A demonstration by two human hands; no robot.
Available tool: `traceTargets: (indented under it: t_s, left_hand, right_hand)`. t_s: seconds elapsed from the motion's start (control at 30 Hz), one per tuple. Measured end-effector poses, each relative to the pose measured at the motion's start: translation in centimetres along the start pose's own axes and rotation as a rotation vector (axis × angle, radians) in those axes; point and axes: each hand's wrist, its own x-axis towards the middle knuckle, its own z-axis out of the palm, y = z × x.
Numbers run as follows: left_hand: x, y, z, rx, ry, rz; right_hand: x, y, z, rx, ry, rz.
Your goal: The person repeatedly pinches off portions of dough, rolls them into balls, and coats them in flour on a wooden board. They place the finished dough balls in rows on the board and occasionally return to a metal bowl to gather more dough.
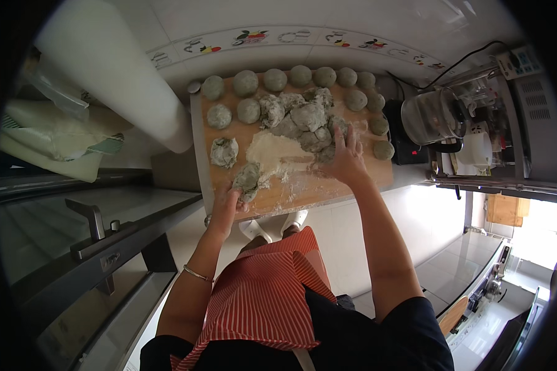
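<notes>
My left hand (233, 204) holds a floury lump of greenish-grey dough (246, 181) over the front left part of a wooden board (306, 201). My right hand (348, 155) reaches onto the right side of a heap of dough pieces (308, 116), fingers spread against a piece; whether it grips that piece is unclear. White flour (274, 150) lies in front of the heap. Several round dough balls (275, 80) line the back, left and right of the board. A rougher dough lump (224, 152) rests near the left edge.
Right of the board, a glass pot (427, 116) stands by a black appliance (411, 150) with a lit display. A black cable (445, 69) runs to a power strip (515, 65). At left are a large white cylinder (120, 79) and a door handle (93, 218). A tiled wall backs the board.
</notes>
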Motion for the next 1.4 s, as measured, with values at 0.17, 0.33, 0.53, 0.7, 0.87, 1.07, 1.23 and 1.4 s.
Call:
traceTargets:
  t_s: [0.17,0.33,0.53,0.7,0.87,1.07,1.23,1.4]
  left_hand:
    - [0.6,-0.8,0.1,0.184,0.059,0.246]
    - [0.6,0.2,2.2,0.148,0.028,0.253]
    - [1.3,-1.9,1.5,0.096,0.062,0.145]
    - [0.5,-0.6,2.6,-0.131,0.024,0.156]
    - [-0.3,-0.5,1.8,-0.353,0.052,0.196]
    - [-1.7,0.9,1.0,-0.478,0.161,0.321]
    - [-3.5,2.2,-0.2,-0.461,0.212,0.381]
    - [-4.8,1.1,-1.1,-0.353,0.349,0.425]
  right_hand:
    - [1.6,1.7,-0.2,0.147,0.059,-0.064]
    - [3.2,4.8,0.0,0.557,0.048,-0.021]
    - [1.7,6.7,-0.4,1.805,-0.278,0.272]
    - [-0.5,10.7,1.4,2.248,-0.395,0.203]
    - [-3.1,7.9,-4.3,2.1,-0.33,0.213]
    - [-1.7,2.1,-2.7,1.712,-0.909,-0.096]
    - [-2.6,-9.3,0.8,1.316,-0.939,-0.26]
    - [-4.5,-16.6,1.2,0.734,-0.474,-0.6]
